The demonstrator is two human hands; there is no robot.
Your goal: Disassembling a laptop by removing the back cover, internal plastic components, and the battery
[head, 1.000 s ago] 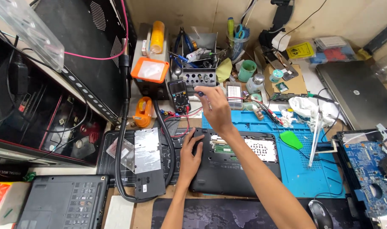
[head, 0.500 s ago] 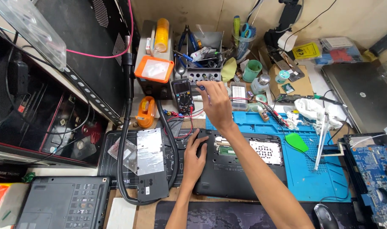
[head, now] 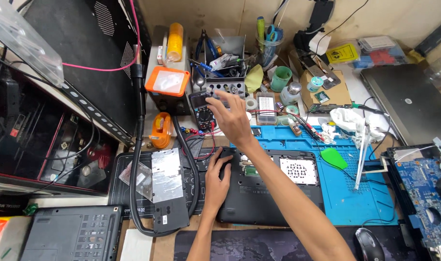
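Two hands: multimeter (head: 203, 110), black laptop base (head: 273, 193).

Yellow square label (head: 342, 52) on the clear box; white sticker (head: 163, 220) on the black plate.

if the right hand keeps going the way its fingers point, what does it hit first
The right hand points up and away, fingertips over the multimeter. Straight on, it would likely meet the grey tray of small parts first, then the tool bin behind it. Height above the meter is hard to judge.
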